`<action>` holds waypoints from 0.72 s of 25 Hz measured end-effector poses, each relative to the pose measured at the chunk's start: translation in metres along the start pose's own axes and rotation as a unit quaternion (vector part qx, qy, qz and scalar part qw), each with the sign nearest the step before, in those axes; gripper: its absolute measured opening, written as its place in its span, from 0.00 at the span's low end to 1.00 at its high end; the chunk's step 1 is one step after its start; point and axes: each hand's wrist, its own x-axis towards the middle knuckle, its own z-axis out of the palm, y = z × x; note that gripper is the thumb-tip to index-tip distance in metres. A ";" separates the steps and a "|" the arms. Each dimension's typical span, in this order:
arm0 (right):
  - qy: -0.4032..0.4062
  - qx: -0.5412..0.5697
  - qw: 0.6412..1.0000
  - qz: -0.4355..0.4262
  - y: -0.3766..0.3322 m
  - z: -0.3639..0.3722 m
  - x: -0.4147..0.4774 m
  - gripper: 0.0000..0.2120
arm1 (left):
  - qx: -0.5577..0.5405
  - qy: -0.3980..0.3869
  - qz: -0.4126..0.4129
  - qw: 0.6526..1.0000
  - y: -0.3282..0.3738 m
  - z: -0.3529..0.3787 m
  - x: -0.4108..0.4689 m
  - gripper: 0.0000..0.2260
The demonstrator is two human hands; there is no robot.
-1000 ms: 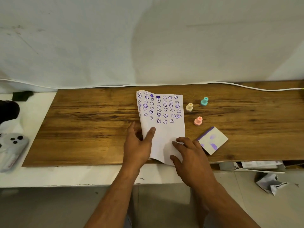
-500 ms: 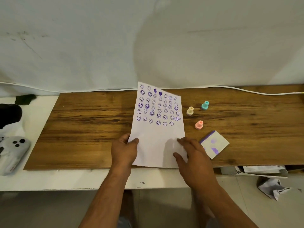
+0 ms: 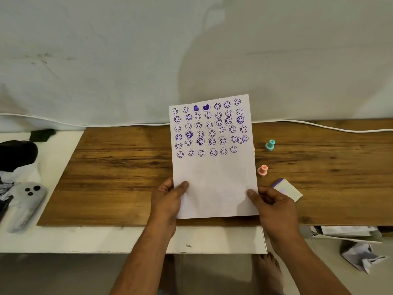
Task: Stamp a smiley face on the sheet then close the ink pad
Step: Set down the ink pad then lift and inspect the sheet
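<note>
A white sheet with several rows of purple smiley stamps on its upper half is held up, tilted toward me above the wooden board. My left hand pinches its lower left edge and my right hand pinches its lower right edge. To the right on the board stand a pink stamp and a teal stamp. The sheet hides the yellow stamp. The white ink pad with a purple edge lies shut just behind my right hand.
A white cable runs along the board's far edge against the cloth-covered wall. On the white ledge at left lie a grey phone and a black object. Crumpled paper lies on the floor at right.
The sheet lay on the board with my hands pressing it; both hands have since gripped its lower edge and lifted it upright, covering the yellow stamp.
</note>
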 end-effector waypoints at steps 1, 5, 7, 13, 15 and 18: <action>0.000 0.001 1.000 0.001 0.001 0.000 0.000 0.04 | 0.003 0.002 0.001 1.000 0.000 0.000 0.000 0.09; 0.003 -0.002 1.000 0.008 0.005 0.000 0.003 0.05 | 0.013 0.007 0.001 1.000 -0.002 0.000 0.001 0.10; 0.004 -0.003 1.000 0.008 0.006 0.000 0.004 0.07 | 0.018 0.010 0.002 1.000 -0.002 0.001 0.001 0.10; -0.005 0.007 1.000 0.006 0.006 -0.002 0.005 0.04 | 0.024 0.008 0.010 1.000 -0.002 0.001 0.001 0.11; -0.006 0.001 1.000 0.005 0.006 -0.002 0.005 0.05 | 0.028 0.009 0.013 0.999 -0.002 0.002 0.001 0.11; -0.001 -0.008 1.000 0.010 0.005 -0.002 0.005 0.08 | 0.037 0.010 0.020 0.999 -0.002 0.002 0.000 0.10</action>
